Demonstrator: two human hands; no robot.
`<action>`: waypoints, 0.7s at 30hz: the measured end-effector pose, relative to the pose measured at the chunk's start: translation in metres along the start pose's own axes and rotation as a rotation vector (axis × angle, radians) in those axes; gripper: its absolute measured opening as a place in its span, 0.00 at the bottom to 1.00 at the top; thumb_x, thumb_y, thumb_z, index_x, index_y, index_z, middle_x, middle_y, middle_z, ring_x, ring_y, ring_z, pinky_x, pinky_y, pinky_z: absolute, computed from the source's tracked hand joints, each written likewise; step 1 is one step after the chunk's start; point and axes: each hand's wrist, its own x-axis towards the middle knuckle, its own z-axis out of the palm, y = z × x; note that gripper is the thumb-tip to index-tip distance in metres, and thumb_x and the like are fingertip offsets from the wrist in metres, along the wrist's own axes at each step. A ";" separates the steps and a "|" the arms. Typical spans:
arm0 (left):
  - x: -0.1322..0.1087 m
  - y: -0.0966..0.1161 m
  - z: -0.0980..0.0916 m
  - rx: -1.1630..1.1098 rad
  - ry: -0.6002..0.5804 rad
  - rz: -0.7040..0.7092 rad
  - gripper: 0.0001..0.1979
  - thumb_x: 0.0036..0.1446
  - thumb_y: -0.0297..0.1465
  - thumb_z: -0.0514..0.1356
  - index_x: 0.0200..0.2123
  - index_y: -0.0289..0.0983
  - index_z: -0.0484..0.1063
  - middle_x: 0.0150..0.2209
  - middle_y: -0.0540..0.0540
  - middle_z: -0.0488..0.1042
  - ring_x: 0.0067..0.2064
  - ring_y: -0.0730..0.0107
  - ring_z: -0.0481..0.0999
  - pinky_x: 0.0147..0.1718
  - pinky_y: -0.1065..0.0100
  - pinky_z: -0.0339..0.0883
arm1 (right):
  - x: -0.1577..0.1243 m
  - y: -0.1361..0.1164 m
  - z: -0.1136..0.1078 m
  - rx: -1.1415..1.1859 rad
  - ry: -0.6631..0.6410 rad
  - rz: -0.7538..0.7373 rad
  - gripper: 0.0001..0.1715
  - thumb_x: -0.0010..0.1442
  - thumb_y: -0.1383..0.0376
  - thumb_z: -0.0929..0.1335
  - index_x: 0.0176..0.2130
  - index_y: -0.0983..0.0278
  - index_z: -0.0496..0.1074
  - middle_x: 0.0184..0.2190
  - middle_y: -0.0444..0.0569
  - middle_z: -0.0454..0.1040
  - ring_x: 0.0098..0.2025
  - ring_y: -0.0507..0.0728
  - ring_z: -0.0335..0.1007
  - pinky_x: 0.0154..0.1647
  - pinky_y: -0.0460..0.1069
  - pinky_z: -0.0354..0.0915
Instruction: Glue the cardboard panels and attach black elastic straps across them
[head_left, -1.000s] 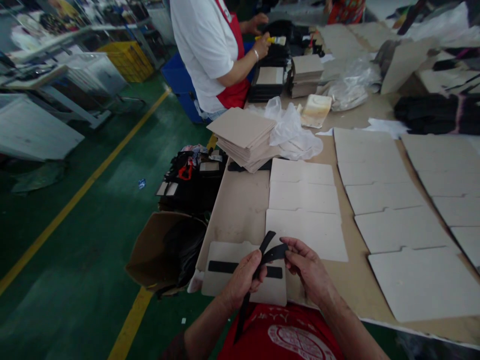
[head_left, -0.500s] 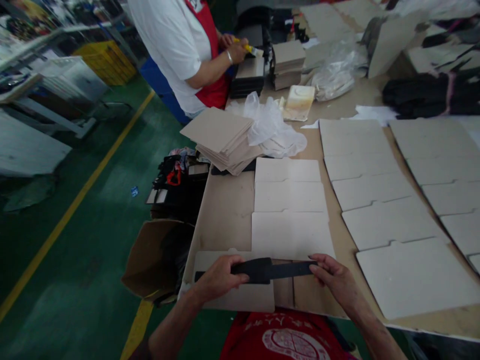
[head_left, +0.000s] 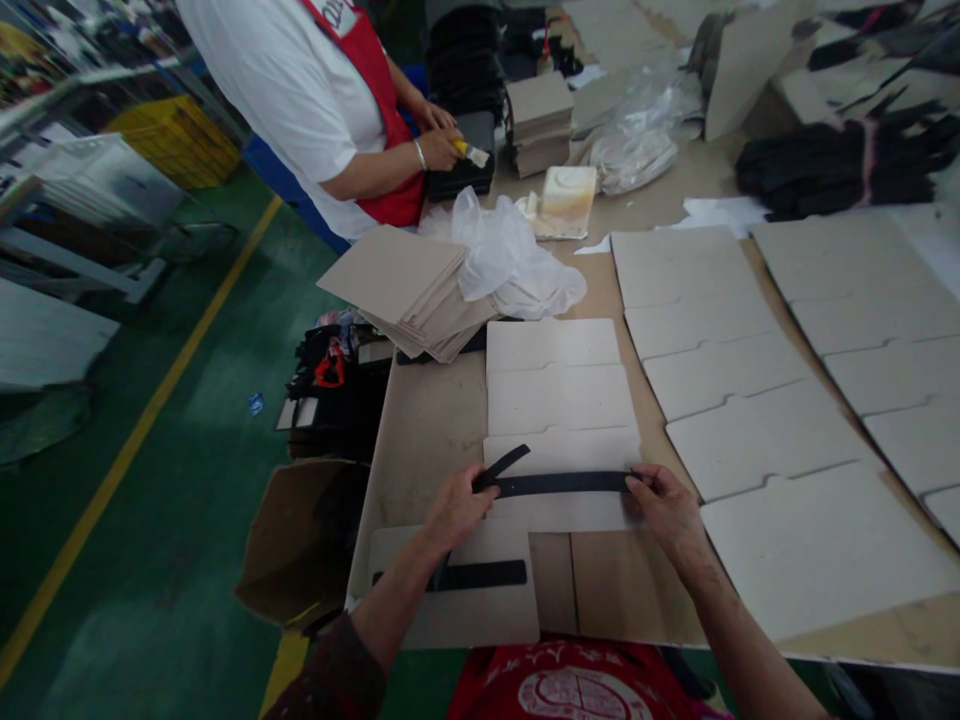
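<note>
Between my two hands a flat black strip (head_left: 562,484) is stretched level over the nearest of the grey-beige boards (head_left: 555,395) in the middle column. My left hand (head_left: 463,505) grips its left end, and a second black strip (head_left: 511,461) sticks out at a slant from the same fingers. At the strip's right end, my right hand (head_left: 664,500) pinches it between thumb and fingers. Below my left forearm, another black strip (head_left: 487,574) lies across a separate board (head_left: 480,620) at the table's near left corner. Whether the strip touches the board beneath, I cannot tell.
More overlapping boards (head_left: 817,540) cover the right side. A stack of boards (head_left: 397,285) and crumpled white plastic (head_left: 517,260) stand farther back. A co-worker (head_left: 300,100) holds a brush (head_left: 470,152) over black pieces. A cardboard box (head_left: 292,540) sits on the floor at left.
Both hands have moved forward, carrying the strip from above the near edge to over the middle board. The strip lying on the corner board is now uncovered. The co-worker's brush has shifted.
</note>
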 end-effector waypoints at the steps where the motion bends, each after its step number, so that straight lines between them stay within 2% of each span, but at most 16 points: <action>1: 0.001 0.001 0.002 0.008 0.019 0.008 0.12 0.56 0.31 0.60 0.43 0.35 0.77 0.30 0.49 0.77 0.33 0.67 0.76 0.33 0.70 0.63 | 0.002 0.002 0.001 -0.007 0.004 -0.004 0.26 0.49 0.47 0.69 0.40 0.63 0.74 0.24 0.42 0.70 0.26 0.55 0.66 0.29 0.51 0.64; 6: 0.001 0.005 0.009 0.034 0.073 0.004 0.10 0.57 0.29 0.60 0.42 0.35 0.77 0.38 0.45 0.80 0.40 0.63 0.78 0.39 0.68 0.65 | 0.010 0.010 0.004 -0.065 0.034 -0.049 0.23 0.50 0.49 0.69 0.40 0.61 0.75 0.25 0.44 0.73 0.28 0.56 0.68 0.31 0.52 0.65; 15: 0.004 0.008 0.014 0.058 0.082 -0.016 0.11 0.58 0.28 0.60 0.44 0.34 0.76 0.35 0.45 0.80 0.39 0.63 0.78 0.38 0.69 0.65 | 0.011 0.005 0.003 -0.204 0.047 -0.107 0.21 0.53 0.51 0.67 0.41 0.61 0.75 0.32 0.49 0.77 0.34 0.60 0.71 0.41 0.56 0.66; 21: 0.005 0.008 0.017 0.082 0.089 -0.007 0.10 0.58 0.28 0.60 0.43 0.35 0.76 0.34 0.46 0.80 0.38 0.63 0.78 0.37 0.69 0.65 | 0.009 0.002 0.004 -0.269 0.064 -0.135 0.21 0.55 0.52 0.66 0.43 0.62 0.75 0.35 0.53 0.79 0.38 0.62 0.73 0.43 0.57 0.66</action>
